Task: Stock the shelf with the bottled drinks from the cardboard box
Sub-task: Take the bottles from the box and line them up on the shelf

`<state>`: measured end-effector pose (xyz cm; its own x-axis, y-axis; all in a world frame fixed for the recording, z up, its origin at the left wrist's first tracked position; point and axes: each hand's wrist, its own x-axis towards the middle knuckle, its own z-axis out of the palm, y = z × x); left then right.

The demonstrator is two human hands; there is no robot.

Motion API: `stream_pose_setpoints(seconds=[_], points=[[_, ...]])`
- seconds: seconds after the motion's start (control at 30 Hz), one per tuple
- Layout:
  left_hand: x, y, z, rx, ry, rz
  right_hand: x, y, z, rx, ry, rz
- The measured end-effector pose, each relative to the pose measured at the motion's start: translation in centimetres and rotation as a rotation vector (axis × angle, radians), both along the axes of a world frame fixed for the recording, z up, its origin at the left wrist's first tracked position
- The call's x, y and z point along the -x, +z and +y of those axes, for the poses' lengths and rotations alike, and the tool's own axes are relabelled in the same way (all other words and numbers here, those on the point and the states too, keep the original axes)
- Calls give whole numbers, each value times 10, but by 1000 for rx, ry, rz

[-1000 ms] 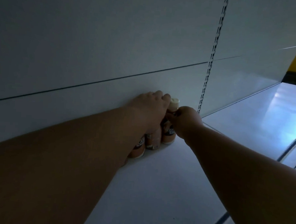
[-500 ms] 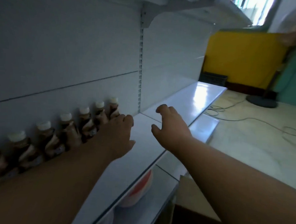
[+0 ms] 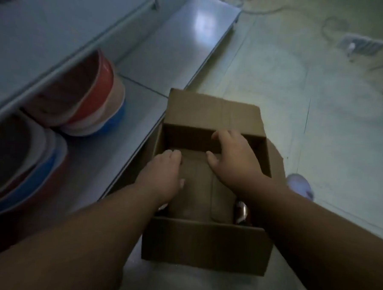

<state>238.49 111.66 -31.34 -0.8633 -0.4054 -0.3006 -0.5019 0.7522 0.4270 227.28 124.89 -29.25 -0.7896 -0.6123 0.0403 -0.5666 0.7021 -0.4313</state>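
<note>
An open cardboard box point(image 3: 205, 243) sits on the floor beside the shelf unit. Both hands reach down into it. My left hand point(image 3: 164, 176) hangs over the box's left half, fingers curled downward, nothing visibly in it. My right hand point(image 3: 232, 160) is over the far middle with fingers spread, empty. A cardboard insert point(image 3: 202, 189) covers most of the box's inside. One bottled drink point(image 3: 241, 211) peeks out at the right near corner, partly hidden by my right forearm. The upper shelf board point(image 3: 47, 33) is at top left; no bottles on it are in view.
Stacked red, white and blue bowls point(image 3: 86, 95) and a second stack point(image 3: 23, 158) sit on the lower shelf point(image 3: 144, 93) left of the box. A power strip point(image 3: 362, 44) and cables lie on the floor at top right. A shoe tip point(image 3: 300, 186) shows right of the box.
My hands left the row of bottles on the upper shelf and dropped into the box on the floor. The view swung from the shelf back wall down to the box.
</note>
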Motion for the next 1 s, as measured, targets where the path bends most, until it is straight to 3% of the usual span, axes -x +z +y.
stream_pose_setpoints(seconds=[0.2,0.4,0.47,0.53,0.6,0.7,0.8,0.9,1.0], points=[[6,-112,7,-47,136,-265,13,-121,38,-161,-67,-161],[41,-183,0,-185,518,-373,28,-187,51,-202,-142,-277],[48,-198,3,-56,476,-419,30,-201,50,-198,-161,-293],[54,-209,7,112,305,-448,32,-210,49,-206,-196,-336],[57,-219,13,153,148,-470,34,-212,52,-236,-232,-395],[53,-232,22,74,109,-469,38,-210,67,-331,-291,-387],[51,-236,25,34,24,-398,40,-215,88,-552,-346,-364],[64,-236,30,-97,5,-343,40,-229,84,-770,-257,-462],[80,-233,40,-198,60,-288,51,-241,67,-826,-214,-457]])
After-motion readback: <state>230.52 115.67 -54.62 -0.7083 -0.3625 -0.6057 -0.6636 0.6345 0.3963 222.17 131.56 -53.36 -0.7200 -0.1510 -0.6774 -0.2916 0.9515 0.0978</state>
